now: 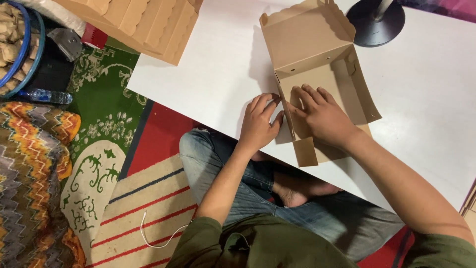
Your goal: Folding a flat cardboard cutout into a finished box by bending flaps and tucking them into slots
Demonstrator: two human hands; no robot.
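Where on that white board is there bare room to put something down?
Bare stretches lie right of the cardboard box, below the black round stand base, and left of the box toward the stacked flat boxes. It is crowded where the left hand and right hand press the box.

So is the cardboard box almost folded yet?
About halfway, it seems. Done: the lid stands up at the back, with its small side flaps bent. In hand: the left hand pinches the box's left wall upright while the right hand presses flat on the box floor. Left: the right wall leans outward, and the front flap lies flat on the white table.
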